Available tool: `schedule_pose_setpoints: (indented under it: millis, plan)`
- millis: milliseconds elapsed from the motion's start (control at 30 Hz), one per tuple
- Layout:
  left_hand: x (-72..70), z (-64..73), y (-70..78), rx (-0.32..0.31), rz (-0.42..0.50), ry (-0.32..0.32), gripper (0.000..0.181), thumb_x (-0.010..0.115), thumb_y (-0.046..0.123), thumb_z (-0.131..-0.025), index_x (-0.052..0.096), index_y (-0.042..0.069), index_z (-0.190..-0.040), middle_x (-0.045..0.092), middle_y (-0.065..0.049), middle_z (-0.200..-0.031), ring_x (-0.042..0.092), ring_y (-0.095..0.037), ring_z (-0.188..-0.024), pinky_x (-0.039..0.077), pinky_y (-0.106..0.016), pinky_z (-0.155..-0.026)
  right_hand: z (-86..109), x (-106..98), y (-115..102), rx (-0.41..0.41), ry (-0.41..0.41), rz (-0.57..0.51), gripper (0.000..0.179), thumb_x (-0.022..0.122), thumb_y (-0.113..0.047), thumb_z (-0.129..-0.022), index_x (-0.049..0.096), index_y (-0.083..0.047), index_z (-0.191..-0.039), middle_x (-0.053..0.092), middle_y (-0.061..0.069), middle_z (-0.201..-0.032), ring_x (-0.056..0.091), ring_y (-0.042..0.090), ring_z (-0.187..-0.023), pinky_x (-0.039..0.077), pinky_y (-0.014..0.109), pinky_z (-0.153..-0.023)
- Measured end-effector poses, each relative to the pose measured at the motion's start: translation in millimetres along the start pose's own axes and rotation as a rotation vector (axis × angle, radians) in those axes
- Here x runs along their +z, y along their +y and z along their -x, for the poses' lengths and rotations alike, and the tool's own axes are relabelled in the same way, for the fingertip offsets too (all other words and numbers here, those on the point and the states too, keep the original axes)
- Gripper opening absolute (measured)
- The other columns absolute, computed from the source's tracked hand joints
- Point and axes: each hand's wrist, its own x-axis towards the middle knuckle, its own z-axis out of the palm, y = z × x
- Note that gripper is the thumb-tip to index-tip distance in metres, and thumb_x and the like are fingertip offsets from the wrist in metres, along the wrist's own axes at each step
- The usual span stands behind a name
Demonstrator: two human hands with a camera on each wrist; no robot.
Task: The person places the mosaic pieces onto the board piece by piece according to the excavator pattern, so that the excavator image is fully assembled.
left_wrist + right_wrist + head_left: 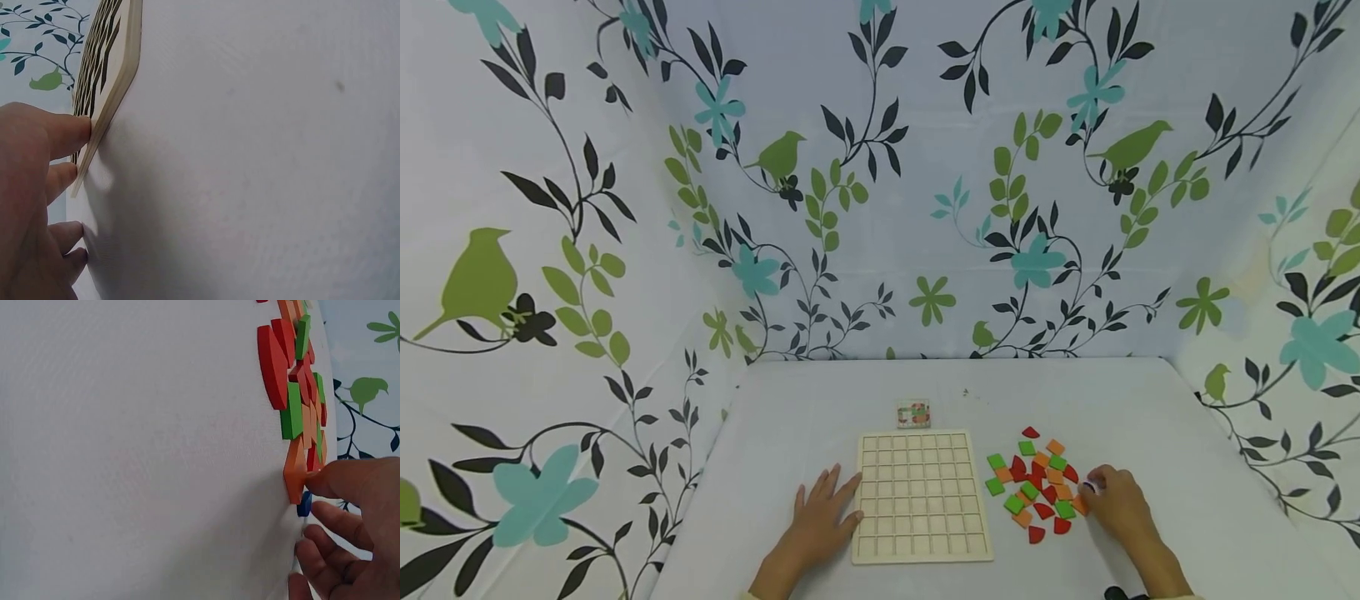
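A pale wooden grid board (922, 504) lies flat on the table. My left hand (822, 521) rests at its left edge, fingers spread; the thumb and index finger touch the rim of the board (125, 69) in the left wrist view. Right of the board lies a loose pile of red, green and orange tiles (1037, 477). At the pile's right side my right hand (1122, 504) has bent fingers, pinching a small blue piece (304, 504) between thumb and index finger. An orange tile (295, 472) lies against the thumb tip. The blue piece is mostly covered by fingers.
A small patterned card (913, 414) lies just behind the board. White cloth covers the table (760, 450), and a printed curtain (925, 208) hangs behind and at the sides. A dark object (1116, 593) shows at the bottom edge near the right forearm.
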Motion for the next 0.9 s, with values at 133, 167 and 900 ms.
schedule_pose_setpoints:
  millis: [133, 167, 900]
  plan:
    - [1.7, -0.3, 0.2, -0.007, 0.004, -0.009, 0.063, 0.063, 0.045, -0.103, 0.048, 0.022, -0.159, 0.029, -0.023, -0.171, 0.024, -0.050, -0.158, 0.007, -0.082, -0.118, 0.0, -1, 7, -0.044, -0.059, -0.019, 0.034, 0.071, -0.013, -0.097, 0.064, 0.010, -0.122, 0.061, 0.029, -0.117, 0.060, 0.038, -0.104, 0.055, 0.058, -0.092]
    - [2.4, -0.4, -0.2, -0.012, 0.001, -0.011, 0.063, 0.063, 0.045, -0.103, 0.048, 0.022, -0.159, 0.028, -0.023, -0.171, 0.023, -0.049, -0.158, 0.007, -0.082, -0.118, -0.3, -1, 9, -0.052, -0.071, -0.024, 0.034, 0.070, -0.012, -0.098, 0.064, 0.009, -0.124, 0.060, 0.029, -0.120, 0.061, 0.038, -0.106, 0.054, 0.059, -0.095]
    - [1.6, -0.5, 0.4, 0.003, -0.008, 0.006, 0.062, 0.062, 0.044, -0.104, 0.047, 0.022, -0.160, 0.028, -0.023, -0.171, 0.024, -0.049, -0.158, 0.009, -0.082, -0.118, -1.7, -15, 17, -0.153, -0.082, 0.064, 0.024, 0.074, -0.008, -0.098, 0.069, 0.006, -0.118, 0.063, 0.006, -0.094, 0.058, 0.019, -0.085, 0.056, 0.040, -0.078]
